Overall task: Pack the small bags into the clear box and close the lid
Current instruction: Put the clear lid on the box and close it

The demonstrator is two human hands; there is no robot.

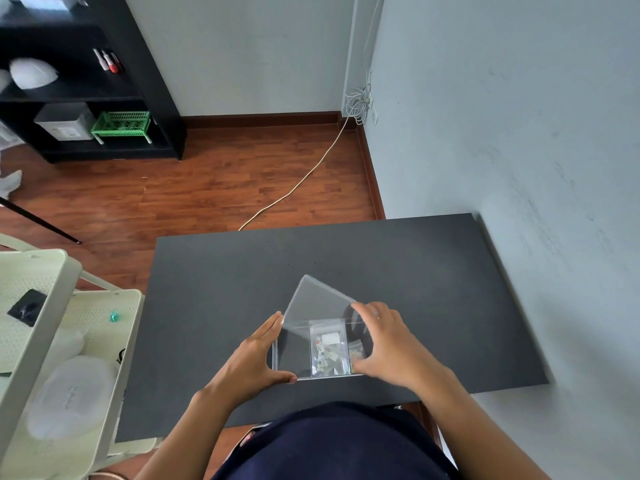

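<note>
A clear box (pixel 292 355) stands on the dark table (pixel 242 271) near its front edge. Small clear bags (pixel 327 348) with tiny parts lie inside it, toward the right. The clear lid (pixel 315 299) sits skewed and tilted over the box's far side, one corner pointing away. My left hand (pixel 258 358) presses flat against the box's left wall, thumb at the front corner. On the right side my right hand (pixel 388 344) grips the box, fingers reaching up to the lid's right edge.
A pale cart (pixel 52 341) with plastic containers stands left of the table. A grey wall (pixel 519 133) runs along the table's right side. A black shelf (pixel 86 81) and a cable (pixel 304 174) are on the wooden floor beyond.
</note>
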